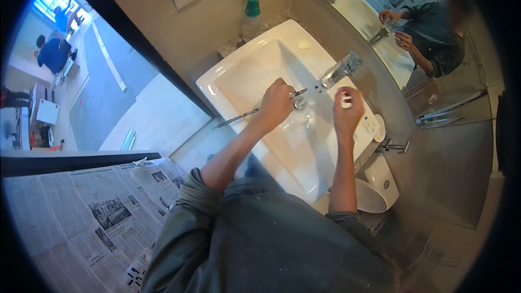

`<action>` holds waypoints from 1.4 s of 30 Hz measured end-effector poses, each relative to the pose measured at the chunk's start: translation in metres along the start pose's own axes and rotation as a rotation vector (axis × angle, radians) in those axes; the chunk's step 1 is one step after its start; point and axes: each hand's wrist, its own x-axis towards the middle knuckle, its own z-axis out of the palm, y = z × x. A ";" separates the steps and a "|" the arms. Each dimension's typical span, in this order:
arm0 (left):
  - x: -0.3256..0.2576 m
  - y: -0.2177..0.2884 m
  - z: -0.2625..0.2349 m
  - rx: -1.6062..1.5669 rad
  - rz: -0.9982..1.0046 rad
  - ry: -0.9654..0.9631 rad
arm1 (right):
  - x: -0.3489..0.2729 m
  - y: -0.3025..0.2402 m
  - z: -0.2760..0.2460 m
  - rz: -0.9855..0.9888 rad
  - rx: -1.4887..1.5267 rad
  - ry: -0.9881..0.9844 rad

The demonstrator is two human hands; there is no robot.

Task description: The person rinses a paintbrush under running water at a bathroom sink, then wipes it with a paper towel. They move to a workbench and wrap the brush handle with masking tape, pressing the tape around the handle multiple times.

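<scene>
A thin, brush-like tool is clasped in the left hand above the sink. Whether the curled right hand is filled cannot be told. The tool is taken up; what remains cannot be judged. Open room is left between a shiny cylinder beyond the grip and the sink's near edge.

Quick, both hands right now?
Left hand: closed, holding a thin, long-handled tool.
Right hand: fingers curled; whether it holds anything cannot be told.
</scene>
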 end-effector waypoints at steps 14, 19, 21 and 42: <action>-0.023 -0.013 -0.030 -0.027 -0.159 0.025 | 0.003 -0.037 -0.005 -0.593 -0.240 0.075; -0.024 -0.013 -0.024 -0.402 -0.465 -0.147 | -0.078 0.000 0.046 0.463 0.506 -0.571; -0.035 -0.026 -0.003 -0.320 -0.419 -0.113 | -0.092 -0.006 0.062 0.749 0.833 -0.700; -0.072 -0.016 -0.028 -0.612 -0.581 -0.285 | -0.079 0.000 0.058 0.925 1.249 -0.781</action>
